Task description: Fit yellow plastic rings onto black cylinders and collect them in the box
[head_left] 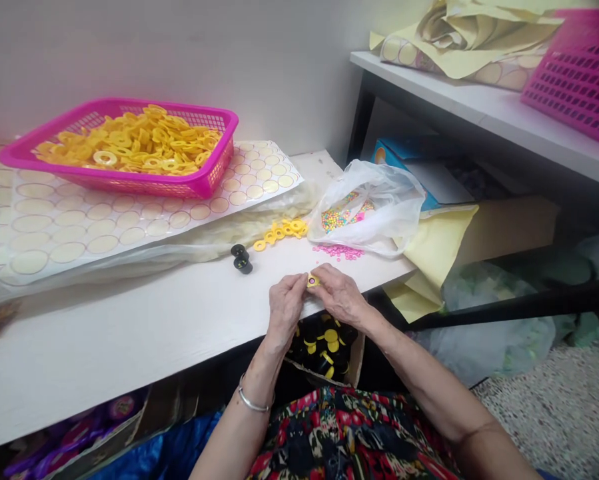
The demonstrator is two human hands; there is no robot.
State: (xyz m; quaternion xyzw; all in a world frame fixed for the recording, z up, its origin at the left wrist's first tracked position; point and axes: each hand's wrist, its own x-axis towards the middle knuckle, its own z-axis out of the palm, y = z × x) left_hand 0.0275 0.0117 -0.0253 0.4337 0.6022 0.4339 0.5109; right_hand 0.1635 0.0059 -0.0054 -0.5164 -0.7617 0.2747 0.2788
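Observation:
Between the fingertips of both hands is a small yellow ring (pixel 312 281) with a dark centre and a pink spot in it. My left hand (pixel 286 303) pinches it from the left, and my right hand (pixel 340 293) grips it from the right. What lies beneath the ring is hidden by the fingers. Two black caps (pixel 242 263) stand on the white table (pixel 144 320), left of my hands. A few loose yellow rings (pixel 284 231) lie behind them. Small pink beads (pixel 340 252) are scattered just beyond my right hand.
A pink basket (pixel 212 181) heaped with yellow rings rests on sticker sheets (pixel 34 233). Behind the pink beads is a plastic bag (pixel 396 193) with colourful beads. Below the table edge, a cardboard box (pixel 356 363) holds black and yellow pieces. A shelf (pixel 479 110) stands at right.

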